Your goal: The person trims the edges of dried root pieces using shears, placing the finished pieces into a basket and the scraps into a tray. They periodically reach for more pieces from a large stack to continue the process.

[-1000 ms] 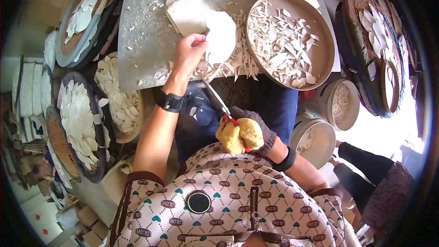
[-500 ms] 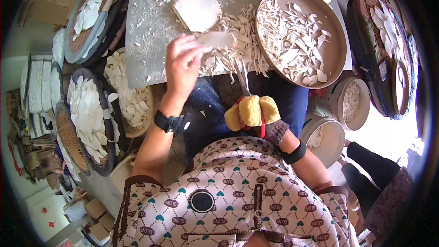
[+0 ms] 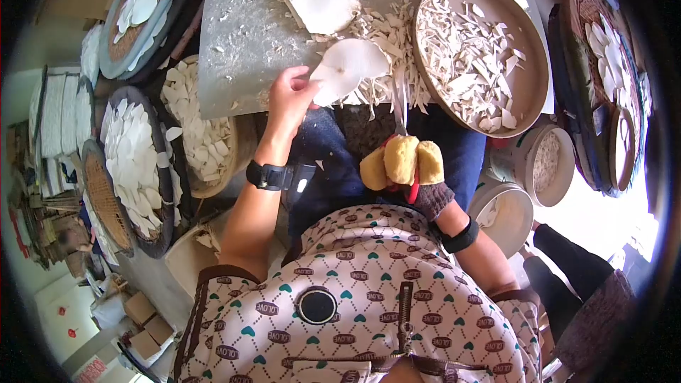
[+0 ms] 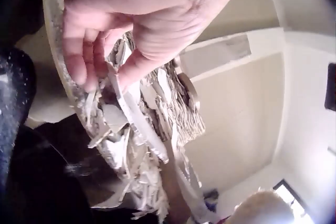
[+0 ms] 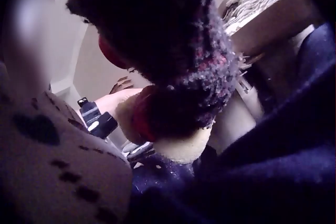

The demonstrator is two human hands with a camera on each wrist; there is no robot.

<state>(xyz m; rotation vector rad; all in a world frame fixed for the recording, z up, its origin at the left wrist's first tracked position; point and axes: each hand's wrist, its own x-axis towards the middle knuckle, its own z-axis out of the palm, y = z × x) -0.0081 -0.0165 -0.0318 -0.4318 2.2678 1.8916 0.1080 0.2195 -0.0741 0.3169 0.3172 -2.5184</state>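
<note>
My bare left hand (image 3: 289, 103) pinches the near left edge of a thin, pale, flat slice (image 3: 352, 65) between thumb and fingers, over the table's front edge. In the left wrist view the slice (image 4: 139, 121) appears nearly edge-on, under the fingertips. My right hand (image 3: 408, 170), in a dark knitted glove with yellow padded finger covers, grips red-handled scissors (image 3: 401, 110). Their metal blades point away from me, close to the slice's right edge. The glove (image 5: 205, 77) hides most of the scissors in the right wrist view. A stack of pale slices (image 3: 323, 3) lies beyond the left hand.
Pale scraps (image 3: 379, 32) litter the metal-topped table (image 3: 237, 50). At its right, a round tray (image 3: 535, 96) holds many cut strips. Buckets (image 3: 514, 237) stand below it. Baskets of slices (image 3: 131, 163) are at the left, and woven trays (image 3: 582, 50) at the right.
The left hand has drawn a slice off the stack towards me and turned it beside the scissors. The scissors have swung from pointing up-left to pointing straight away.
</note>
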